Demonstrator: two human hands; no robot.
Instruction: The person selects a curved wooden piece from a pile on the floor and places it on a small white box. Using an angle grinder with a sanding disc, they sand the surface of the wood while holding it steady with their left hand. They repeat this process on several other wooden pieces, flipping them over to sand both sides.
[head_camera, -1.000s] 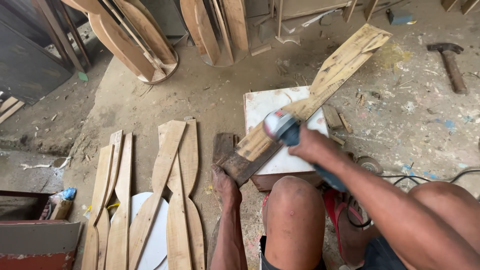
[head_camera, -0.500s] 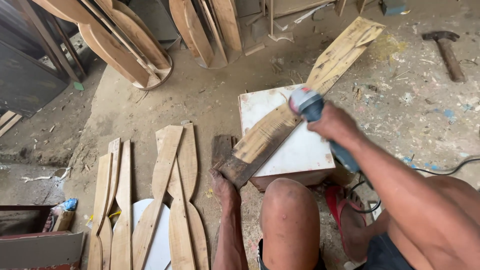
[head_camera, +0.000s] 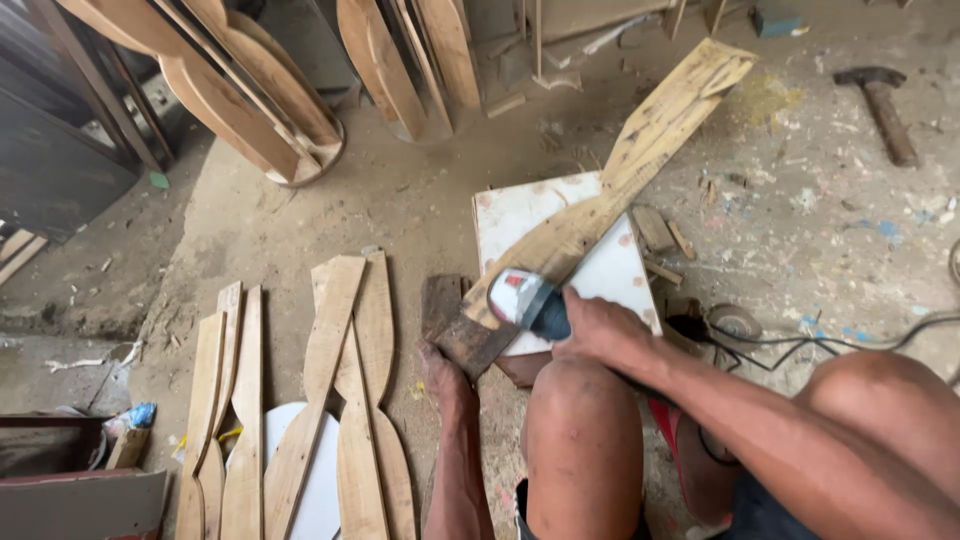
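Note:
A long wooden plank lies slanted across a white block on the dusty floor. My right hand grips a hand-held angle grinder with a grey and red head, which sits on the plank's near end. My left hand presses down on the dark near end of the plank next to the floor. My bare knee is just behind the grinder.
Several shaped wooden slats lie on the floor at the left over a white disc. More curved slats lean at the back. A hammer lies at the far right. A black cable runs along the floor.
My right hand has drawn the grinder down the plank toward me, from over the white block to the plank's near end. My left hand has stayed on the plank's end.

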